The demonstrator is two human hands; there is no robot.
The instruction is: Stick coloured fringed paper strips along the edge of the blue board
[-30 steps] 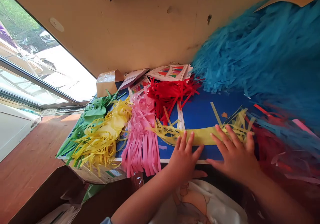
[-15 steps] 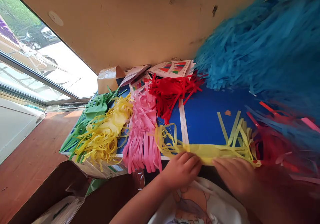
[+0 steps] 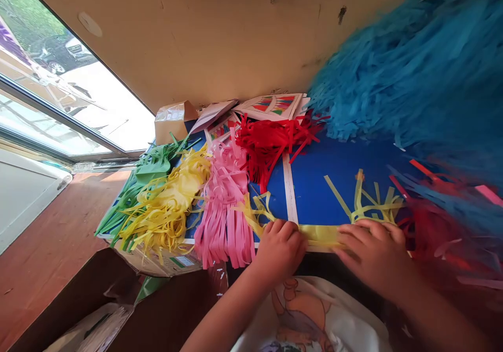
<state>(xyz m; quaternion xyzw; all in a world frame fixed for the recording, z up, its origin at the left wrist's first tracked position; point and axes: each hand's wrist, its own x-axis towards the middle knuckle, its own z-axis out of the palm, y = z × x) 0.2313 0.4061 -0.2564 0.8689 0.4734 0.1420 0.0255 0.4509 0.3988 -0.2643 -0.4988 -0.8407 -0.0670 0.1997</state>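
Observation:
A fringed strip of yellow tissue paper (image 3: 320, 235) lies along the front edge of the blue table (image 3: 314, 184), its middle folded into a narrow band. Loose cut ribbons spread from both ends. My left hand (image 3: 281, 247) is closed over the left part, fingers curled and pressed down on it. On the right part, my right hand (image 3: 375, 252) bends its fingers over the band, thumb toward the near edge. The paper under both hands is hidden. Just left of my left hand hang pink paper fringes (image 3: 228, 221) over the table edge.
Piles of yellow fringe (image 3: 173, 200), green fringe (image 3: 151, 171) and red fringe (image 3: 271, 142) lie on the table. A large blue fringe mass (image 3: 385, 79) fills the right. Printed cards (image 3: 271, 106) lean at the wall. An open cardboard box (image 3: 173, 310) stands below, left.
The yellow strip's middle has become narrower. Both hands have shifted slightly up onto it, and my right hand's fingers now reach over the band. The ribbons at its ends have moved.

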